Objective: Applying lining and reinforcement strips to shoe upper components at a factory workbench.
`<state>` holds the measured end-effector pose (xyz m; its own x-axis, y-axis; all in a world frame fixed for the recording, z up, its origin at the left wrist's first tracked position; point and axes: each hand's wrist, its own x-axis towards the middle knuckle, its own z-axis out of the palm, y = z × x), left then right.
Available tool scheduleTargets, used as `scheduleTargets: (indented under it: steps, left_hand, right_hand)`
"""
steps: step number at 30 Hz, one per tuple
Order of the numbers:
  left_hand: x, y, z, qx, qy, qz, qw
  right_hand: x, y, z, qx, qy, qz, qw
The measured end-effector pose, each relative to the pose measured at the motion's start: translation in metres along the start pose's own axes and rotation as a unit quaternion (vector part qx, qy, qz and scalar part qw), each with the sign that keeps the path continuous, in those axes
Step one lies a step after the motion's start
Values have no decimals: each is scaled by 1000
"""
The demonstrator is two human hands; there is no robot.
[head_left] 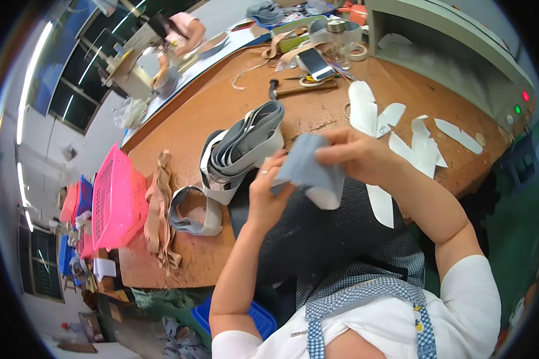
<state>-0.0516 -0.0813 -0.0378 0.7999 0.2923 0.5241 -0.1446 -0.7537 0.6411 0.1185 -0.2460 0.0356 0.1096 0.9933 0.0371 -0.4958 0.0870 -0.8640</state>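
Both my hands hold a grey-blue shoe upper (305,160) with a pale inner side, above the black mat (293,233). My left hand (268,190), with a ring on one finger, grips its left edge. At its upper right, my right hand (358,154) pinches it between thumb and fingers. Just left of it on the table lies a stack of similar grey and white uppers (245,146). A single looped grey upper (212,220) stands nearer to me. White cut pieces (424,146) lie spread to the right of my right hand.
Tan strips (160,209) and a pink basket (120,200) are at left. A hammer (305,89), a phone (316,64) and a glass jar (338,45) lie or stand farther back. A grey machine (461,60) fills the far right. Another person (185,33) works beyond the table.
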Motion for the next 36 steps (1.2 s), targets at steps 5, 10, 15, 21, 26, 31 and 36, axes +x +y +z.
scheduleTargets:
  steps: [5, 10, 15, 21, 26, 31, 36]
  left_hand:
    - [9, -14, 23, 92, 200, -131, 967]
    - [-2, -13, 0, 56, 118, -201, 971]
    - [-61, -25, -60, 247, 319, -199, 893]
    - [-132, -34, -95, 490, 222, -254, 804]
    - [-140, -41, -106, 486, 198, -163, 836]
    - [-121, -24, -192, -15, 319, -290, 902]
    - [-74, 9, -226, 191, 147, -291, 926]
  right_hand:
    - [16, -7, -24, 33, 138, -49, 989]
    - [69, -24, -61, -109, 133, -111, 979]
    - [110, -64, -69, -327, 69, -169, 927]
    - [108, -17, -113, -674, -29, 22, 738]
    - [65, 25, -84, -810, 89, -95, 572]
    - [29, 18, -34, -718, 122, -137, 672]
    - [2, 40, -66, -707, 127, -183, 672]
